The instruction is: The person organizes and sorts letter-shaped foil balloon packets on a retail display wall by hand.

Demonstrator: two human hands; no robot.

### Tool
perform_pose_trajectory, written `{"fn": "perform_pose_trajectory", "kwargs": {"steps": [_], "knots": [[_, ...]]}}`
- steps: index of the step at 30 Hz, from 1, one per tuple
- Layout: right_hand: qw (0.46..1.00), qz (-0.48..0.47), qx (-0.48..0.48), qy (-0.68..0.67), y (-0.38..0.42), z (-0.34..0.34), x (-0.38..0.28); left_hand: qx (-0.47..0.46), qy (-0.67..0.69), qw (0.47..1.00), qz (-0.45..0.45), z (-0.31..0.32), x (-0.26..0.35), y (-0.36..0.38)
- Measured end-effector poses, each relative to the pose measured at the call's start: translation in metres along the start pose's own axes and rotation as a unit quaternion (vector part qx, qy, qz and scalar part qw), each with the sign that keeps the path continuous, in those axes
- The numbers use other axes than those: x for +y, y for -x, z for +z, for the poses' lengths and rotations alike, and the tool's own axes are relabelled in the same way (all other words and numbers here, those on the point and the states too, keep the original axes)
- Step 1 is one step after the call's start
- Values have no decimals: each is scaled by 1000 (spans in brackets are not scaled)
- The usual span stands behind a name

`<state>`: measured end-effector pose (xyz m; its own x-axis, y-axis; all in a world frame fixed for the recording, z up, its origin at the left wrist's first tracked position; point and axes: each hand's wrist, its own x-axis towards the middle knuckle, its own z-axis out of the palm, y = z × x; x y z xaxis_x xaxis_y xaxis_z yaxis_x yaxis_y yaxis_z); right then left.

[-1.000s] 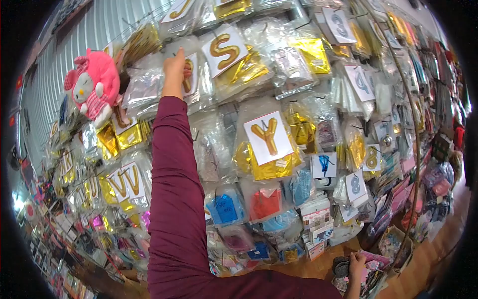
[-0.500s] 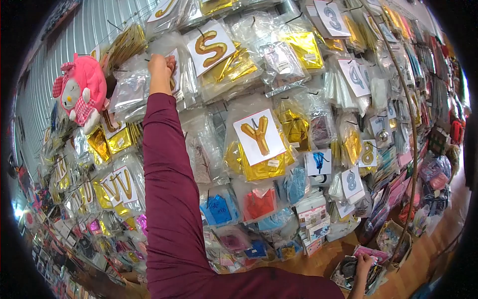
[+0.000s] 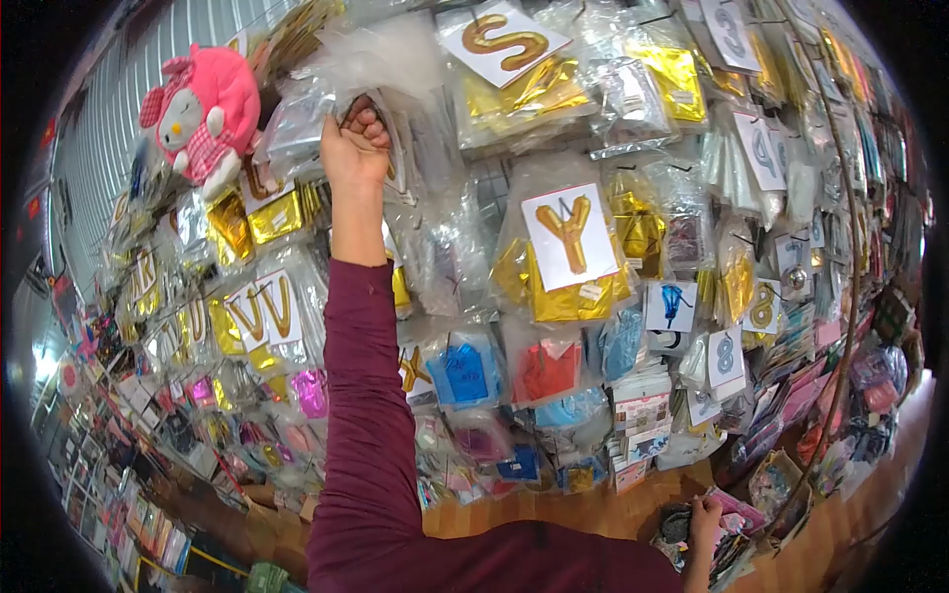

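My left hand (image 3: 358, 143) reaches up in a maroon sleeve among hanging clear plastic packets (image 3: 297, 121). Its fingers are curled at the edge of a packet, and the hazy plastic above is blurred and lifted. Part of a letter card behind the fingers is hidden. To the left hangs a pink plush toy (image 3: 225, 91) with a white character. On the right of the hand is a gold letter S card (image 3: 504, 42) over gold foil packets. Low on the right, my right hand (image 3: 706, 519) is closed, in front of a box of packets; what it holds is too small to make out.
A gold Y card (image 3: 571, 237) and blue (image 3: 465, 374) and red (image 3: 547, 371) foil packets hang on the rack. Number cards such as a silver 8 (image 3: 727, 362) hang to the right. A brown pole (image 3: 848, 287) stands there. Boxes (image 3: 781, 484) sit on the wooden floor (image 3: 583, 524).
The view has shifted, with the rack sliding right. My left hand has turned palm toward me, and the plastic above it has lifted. My right hand stays low by the box.
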<state>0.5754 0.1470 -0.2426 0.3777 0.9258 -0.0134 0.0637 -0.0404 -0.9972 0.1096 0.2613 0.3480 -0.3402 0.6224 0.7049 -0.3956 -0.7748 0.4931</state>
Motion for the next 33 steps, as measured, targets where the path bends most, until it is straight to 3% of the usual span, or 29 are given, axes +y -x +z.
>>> {"fn": "perform_pose_trajectory", "kwargs": {"steps": [1, 4, 11, 12, 15, 17, 18, 19, 21, 25, 27, 31, 33], "knots": [[1000, -1, -5, 5, -1, 0, 0, 7, -1, 1000, 2, -4, 5, 13], [1000, -3, -15, 15, -3, 2, -6, -129, 121, 984, -21, -12, 19, 50], [996, -11, -86, -34, -2, 24, -48, -173, 304, 935, -56, -41, 51, 139], [993, -4, -106, -60, -4, 28, -56, -83, 252, 964, -19, -37, 55, 156], [982, 0, -139, -127, -19, 48, -73, -17, 240, 970, -44, -73, 54, 195], [959, 96, -129, -233, -25, 61, -101, -73, 264, 959, -66, -106, 46, 221], [940, 123, -120, -294, -37, 72, -103, 188, 245, 951, -15, -58, 44, 242], [917, 152, -110, -353, -50, 82, -106, 200, 242, 949, -11, -65, 47, 250], [860, 175, -190, -439, -42, 99, -165, 193, 261, 945, -28, -72, 36, 251], [801, 45, -351, -482, -31, 141, -238, 190, 310, 929, -75, -88, 6, 285], [812, 6, -333, -479, 4, 155, -286, 185, 342, 915, -107, -97, -4, 305], [787, -144, -421, -428, 48, 186, -340, 155, 407, 883, -174, -106, -22, 349], [811, -224, -410, -353, 73, 202, -351, 133, 438, 866, -202, -109, -31, 361]]}}
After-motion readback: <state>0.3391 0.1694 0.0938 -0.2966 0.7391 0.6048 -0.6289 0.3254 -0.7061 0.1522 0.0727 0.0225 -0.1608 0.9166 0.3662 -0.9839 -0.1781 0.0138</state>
